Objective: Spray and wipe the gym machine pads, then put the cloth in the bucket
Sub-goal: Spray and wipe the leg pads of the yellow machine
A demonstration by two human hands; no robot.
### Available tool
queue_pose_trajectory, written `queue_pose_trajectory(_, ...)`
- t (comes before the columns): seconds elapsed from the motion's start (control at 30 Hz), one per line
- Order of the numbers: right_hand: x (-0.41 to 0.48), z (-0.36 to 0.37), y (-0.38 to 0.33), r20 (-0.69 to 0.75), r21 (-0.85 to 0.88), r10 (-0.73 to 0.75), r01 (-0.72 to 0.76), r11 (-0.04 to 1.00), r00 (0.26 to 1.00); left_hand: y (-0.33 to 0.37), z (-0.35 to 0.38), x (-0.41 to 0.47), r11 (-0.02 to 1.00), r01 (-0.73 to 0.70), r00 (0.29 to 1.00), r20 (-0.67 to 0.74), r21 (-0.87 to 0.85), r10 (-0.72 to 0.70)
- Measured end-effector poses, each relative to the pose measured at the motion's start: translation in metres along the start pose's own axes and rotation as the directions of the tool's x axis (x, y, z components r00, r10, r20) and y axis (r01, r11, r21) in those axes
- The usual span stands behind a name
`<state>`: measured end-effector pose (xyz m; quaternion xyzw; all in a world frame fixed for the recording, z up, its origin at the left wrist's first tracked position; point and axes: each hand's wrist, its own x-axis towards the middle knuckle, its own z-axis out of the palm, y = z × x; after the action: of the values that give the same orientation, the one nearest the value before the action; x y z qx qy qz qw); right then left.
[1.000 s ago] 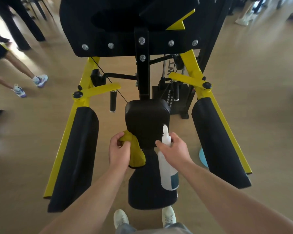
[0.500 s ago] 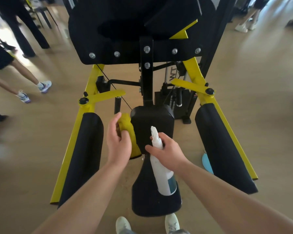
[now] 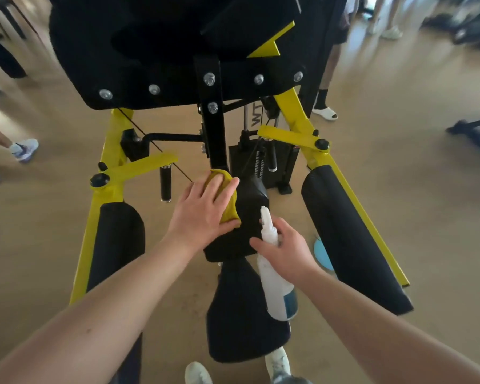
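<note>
Now the left hand lies flat, fingers straight and spread, pressing the yellow cloth onto the upper left part of the small middle pad. The right hand is curled round the neck of the spray bottle; the nozzle points up beside that pad's right edge, and the body slants down over the seat pad. Long side pads on yellow arms flank both hands

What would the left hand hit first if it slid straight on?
The left hand, flat on the yellow cloth, would probably reach the black weight stack behind the small pad; depth is unclear.
</note>
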<state>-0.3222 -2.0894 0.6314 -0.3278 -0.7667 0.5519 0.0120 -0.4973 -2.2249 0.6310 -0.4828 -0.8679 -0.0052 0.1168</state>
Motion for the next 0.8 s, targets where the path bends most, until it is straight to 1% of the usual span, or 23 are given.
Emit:
queue_pose_trajectory(0.13, 0.008, -0.012, 0.011, -0.084, 0.015, 0.038, -0.037, 0.999, 0.996, 0.010, -0.005, 0.017, 0.995, -0.068, 0.997, -0.023, 0.079, 0.070)
queue_pose_trajectory(0.23, 0.015, -0.015, 0.018, -0.140, 0.030, 0.059, -0.055, 0.998, 0.988, 0.019, -0.009, 0.030, 0.988, -0.091, 0.996, -0.004, 0.128, 0.092)
queue_pose_trajectory(0.4, 0.019, -0.017, 0.021, -0.169, 0.029, 0.077, -0.073, 0.997, 0.983, 0.041, -0.013, 0.055, 0.977, -0.171, 0.985, 0.044, 0.128, 0.167)
queue_pose_trajectory(0.47, 0.018, -0.018, 0.020, -0.190, 0.039, 0.071, -0.064, 0.997, 0.979, 0.052, -0.015, 0.066, 0.960, -0.240, 0.971, 0.057, 0.142, 0.234)
queue_pose_trajectory(0.53, 0.016, -0.018, 0.019, -0.212, 0.065, 0.065, -0.052, 0.997, 0.975, 0.062, -0.014, 0.074, 0.923, -0.350, 0.937, 0.080, 0.158, 0.341)
queue_pose_trajectory(0.6, 0.015, -0.019, 0.019, -0.241, 0.097, 0.062, -0.039, 0.995, 0.969, 0.063, -0.011, 0.076, 0.897, -0.417, 0.909, 0.077, 0.146, 0.410)
queue_pose_trajectory(0.67, 0.015, -0.019, 0.018, -0.264, 0.126, 0.066, -0.034, 0.991, 0.962, 0.055, -0.006, 0.068, 0.905, -0.410, 0.912, 0.031, 0.117, 0.409)
queue_pose_trajectory(0.73, 0.017, -0.018, 0.015, -0.260, 0.144, 0.073, -0.036, 0.989, 0.963, 0.045, -0.002, 0.052, 0.936, -0.336, 0.941, -0.014, 0.103, 0.339)
queue_pose_trajectory(0.8, 0.018, -0.016, 0.011, -0.243, 0.130, 0.069, -0.038, 0.991, 0.968, 0.036, -0.002, 0.035, 0.967, -0.236, 0.970, -0.045, 0.101, 0.241)
